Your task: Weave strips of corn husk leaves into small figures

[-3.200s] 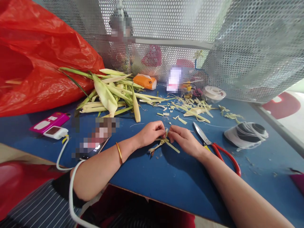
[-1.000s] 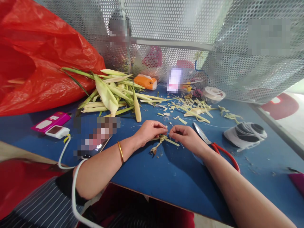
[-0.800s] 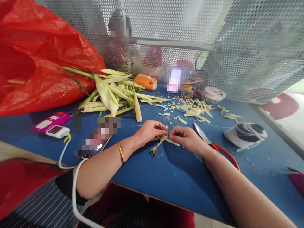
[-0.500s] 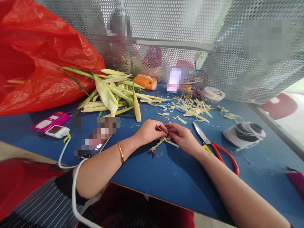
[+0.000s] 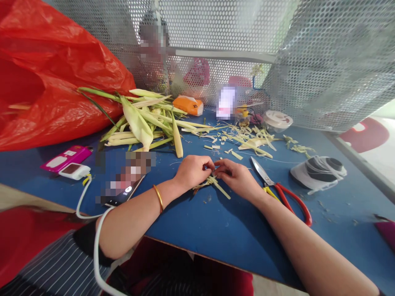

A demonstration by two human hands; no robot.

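Observation:
Both my hands meet over the middle of the table at a small bundle of corn husk strips (image 5: 219,187). Its pale strips fan out below my fingertips, and a darker, ragged end points left. My left hand (image 5: 194,172) is closed in a pinch at the bundle's top, fingers curled inward. Opposite it, my right hand (image 5: 237,177) pinches the same spot with thumb and forefinger. My fingers partly hide the grip. A fine thread (image 5: 268,159) lies on the table beyond my right hand. Close to my right wrist lie red-handled scissors (image 5: 279,191), blades pointing away.
Corn husks (image 5: 138,123) lie by a red plastic bag (image 5: 61,90) at left. Husk scraps (image 5: 247,142), an orange tissue pack (image 5: 188,105) and a white spool (image 5: 277,120) are at the back. A wound thread spool (image 5: 321,172) stands right; a phone (image 5: 126,183) and white cable (image 5: 97,246) lie left.
The husk bundle has turned between my fingers, so one pale strip now points more toward me. My fingertips have shifted slightly, with both hands still together.

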